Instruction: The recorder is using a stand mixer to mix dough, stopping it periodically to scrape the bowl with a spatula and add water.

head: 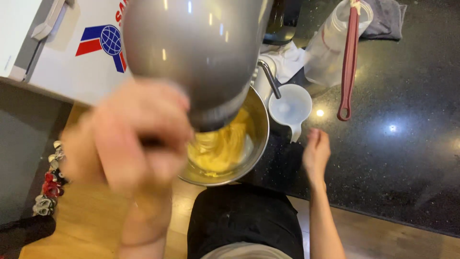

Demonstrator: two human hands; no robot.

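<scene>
A grey stand mixer head hangs over a steel bowl holding pale yellow batter. My left hand is raised close to the camera and blurred, fingers curled around something dark beside the mixer head; what it grips is unclear. My right hand rests on the black countertop just right of the bowl, fingers together, holding nothing.
A small white measuring cup lies beside the bowl. A clear jug with a dark red spatula stands behind it, next to a grey cloth. A white appliance is at left; wood floor below.
</scene>
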